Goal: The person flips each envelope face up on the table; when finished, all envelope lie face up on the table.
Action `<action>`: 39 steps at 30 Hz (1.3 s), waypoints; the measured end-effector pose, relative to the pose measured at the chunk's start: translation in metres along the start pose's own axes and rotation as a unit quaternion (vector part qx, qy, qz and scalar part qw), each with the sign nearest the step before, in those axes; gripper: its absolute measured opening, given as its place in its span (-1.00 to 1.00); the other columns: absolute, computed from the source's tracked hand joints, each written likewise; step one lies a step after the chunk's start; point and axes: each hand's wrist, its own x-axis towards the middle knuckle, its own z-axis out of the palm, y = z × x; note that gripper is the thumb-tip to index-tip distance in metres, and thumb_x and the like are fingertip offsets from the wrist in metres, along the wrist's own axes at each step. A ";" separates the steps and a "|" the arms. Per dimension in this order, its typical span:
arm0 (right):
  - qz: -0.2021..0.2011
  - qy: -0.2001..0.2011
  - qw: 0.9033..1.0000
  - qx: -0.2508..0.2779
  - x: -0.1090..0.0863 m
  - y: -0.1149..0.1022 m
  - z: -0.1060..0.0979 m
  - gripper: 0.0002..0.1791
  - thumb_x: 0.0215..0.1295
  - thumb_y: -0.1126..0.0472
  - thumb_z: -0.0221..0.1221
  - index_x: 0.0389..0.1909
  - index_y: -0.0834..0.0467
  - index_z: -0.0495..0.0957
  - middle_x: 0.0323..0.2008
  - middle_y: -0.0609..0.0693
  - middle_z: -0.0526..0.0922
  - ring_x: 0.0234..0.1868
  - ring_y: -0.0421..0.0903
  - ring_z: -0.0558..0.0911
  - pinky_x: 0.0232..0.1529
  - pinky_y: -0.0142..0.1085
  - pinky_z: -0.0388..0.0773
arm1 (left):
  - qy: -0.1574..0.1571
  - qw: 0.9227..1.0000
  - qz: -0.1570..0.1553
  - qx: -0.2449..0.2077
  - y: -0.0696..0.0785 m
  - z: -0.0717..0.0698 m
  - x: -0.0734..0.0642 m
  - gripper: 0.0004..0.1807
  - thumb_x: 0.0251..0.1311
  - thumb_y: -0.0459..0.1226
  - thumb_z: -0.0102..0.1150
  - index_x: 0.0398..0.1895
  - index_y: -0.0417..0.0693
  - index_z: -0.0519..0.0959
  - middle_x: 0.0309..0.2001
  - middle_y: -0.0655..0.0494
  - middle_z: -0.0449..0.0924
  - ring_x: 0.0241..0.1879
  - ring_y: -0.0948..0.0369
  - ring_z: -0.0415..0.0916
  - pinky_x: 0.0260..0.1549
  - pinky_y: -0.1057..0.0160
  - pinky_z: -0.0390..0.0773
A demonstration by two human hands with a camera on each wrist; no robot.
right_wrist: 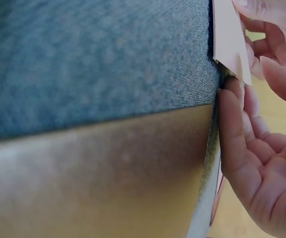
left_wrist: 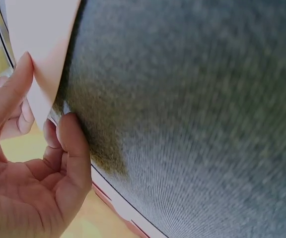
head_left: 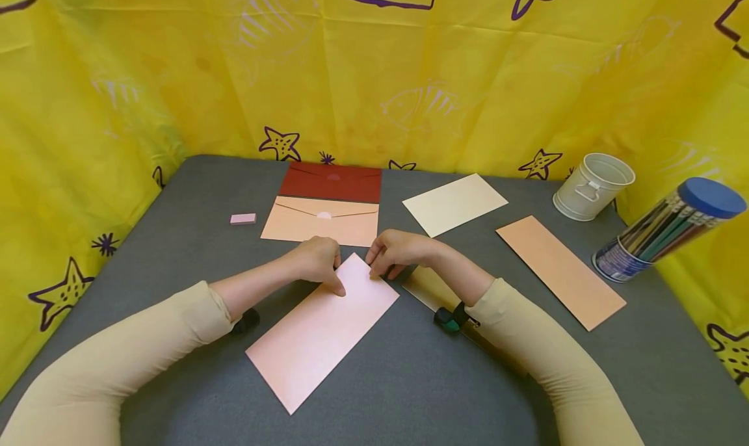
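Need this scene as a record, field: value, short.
left hand: pinches pale pink paper rectangle, thumb on top
right hand: at its far end, grip unclear
near right hand: gold paper rectangle, partly hidden
far side: dark red paper envelope beyond peach paper envelope
left: small pink rectangular block
right: cream paper rectangle, orange paper rectangle, pale metal bucket, clear cylinder of pencils with blue lid
surface: dark grey table

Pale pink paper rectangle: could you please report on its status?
Left grip pinching pale pink paper rectangle near far corner; right grip at far edge. Rectangle slanted on grey table. Gold paper rectangle partly under right forearm.
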 end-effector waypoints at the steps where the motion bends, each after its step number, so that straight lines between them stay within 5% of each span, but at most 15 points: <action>1: -0.002 0.000 1.000 0.002 0.000 0.000 0.000 -0.71 0.21 0.32 0.25 -0.06 0.32 0.55 -0.35 -0.07 0.59 -0.34 -0.23 0.58 -0.24 -0.37 0.67 | -0.001 1.000 0.000 0.000 0.000 -0.001 0.000 -0.57 -0.30 -0.10 0.65 -0.52 -0.11 0.57 -0.50 0.12 0.48 -0.46 0.21 0.39 -0.55 0.37 0.35; 4: -0.004 0.005 1.000 0.010 -0.001 0.001 0.000 -0.69 0.22 0.35 0.24 -0.03 0.34 0.50 -0.36 -0.05 0.59 -0.36 -0.22 0.58 -0.27 -0.37 0.68 | -0.009 1.000 -0.001 -0.006 0.001 -0.005 0.001 -0.57 -0.27 -0.10 0.64 -0.52 -0.11 0.55 -0.52 0.14 0.45 -0.48 0.23 0.38 -0.55 0.37 0.34; 8: -0.007 0.017 1.000 0.026 0.000 0.003 -0.001 -0.67 0.24 0.38 0.22 0.02 0.35 0.47 -0.35 -0.02 0.57 -0.38 -0.20 0.57 -0.35 -0.36 0.69 | -0.036 0.997 -0.001 -0.069 -0.001 -0.011 0.005 -0.56 -0.18 -0.17 0.60 -0.40 -0.16 0.50 -0.54 0.13 0.45 -0.58 0.26 0.41 -0.57 0.40 0.44; 13: -0.016 0.038 0.998 0.040 -0.001 0.006 -0.008 -0.69 0.28 0.38 0.19 0.03 0.34 0.50 -0.34 -0.01 0.53 -0.39 -0.18 0.54 -0.42 -0.39 0.65 | -0.062 0.982 0.012 -0.178 -0.012 -0.022 0.009 -0.58 -0.03 -0.27 0.49 -0.22 -0.23 0.45 -0.51 0.12 0.55 -0.56 0.27 0.47 -0.50 0.38 0.58; 18: -0.023 0.073 0.996 0.039 -0.007 0.008 -0.019 -0.70 0.30 0.37 0.18 0.03 0.34 0.46 -0.31 0.02 0.47 -0.38 -0.15 0.51 -0.43 -0.39 0.64 | -0.079 0.969 0.019 -0.235 -0.025 -0.033 0.011 -0.68 0.07 -0.30 0.39 -0.19 -0.25 0.50 -0.54 0.16 0.56 -0.48 0.27 0.49 -0.41 0.34 0.62; 22: -0.019 0.100 0.994 0.044 -0.012 0.012 -0.032 -0.69 0.32 0.38 0.17 0.04 0.34 0.43 -0.29 0.03 0.44 -0.35 -0.14 0.50 -0.41 -0.39 0.65 | -0.080 0.966 0.021 -0.243 -0.034 -0.041 0.013 -0.76 0.14 -0.26 0.35 -0.21 -0.21 0.56 -0.50 0.18 0.52 -0.45 0.27 0.48 -0.39 0.34 0.60; 31: -0.012 0.149 0.985 0.091 -0.027 0.024 -0.067 -0.67 0.35 0.40 0.13 0.09 0.36 0.35 -0.24 0.03 0.41 -0.29 -0.14 0.48 -0.36 -0.41 0.66 | -0.044 0.976 0.009 -0.213 -0.054 -0.060 0.020 -0.73 0.19 -0.16 0.33 -0.17 -0.16 0.62 -0.52 0.21 0.41 -0.53 0.28 0.27 -0.50 0.35 0.33; 39: -0.015 0.172 0.978 0.118 -0.036 0.041 -0.091 -0.59 0.38 0.37 0.12 0.19 0.38 0.29 -0.20 0.03 0.40 -0.26 -0.17 0.51 -0.26 -0.38 0.69 | -0.007 0.973 0.006 -0.229 -0.071 -0.068 0.023 -0.63 0.25 -0.16 0.29 -0.02 -0.26 0.59 -0.25 0.02 0.64 -0.28 0.19 0.61 -0.17 0.24 0.70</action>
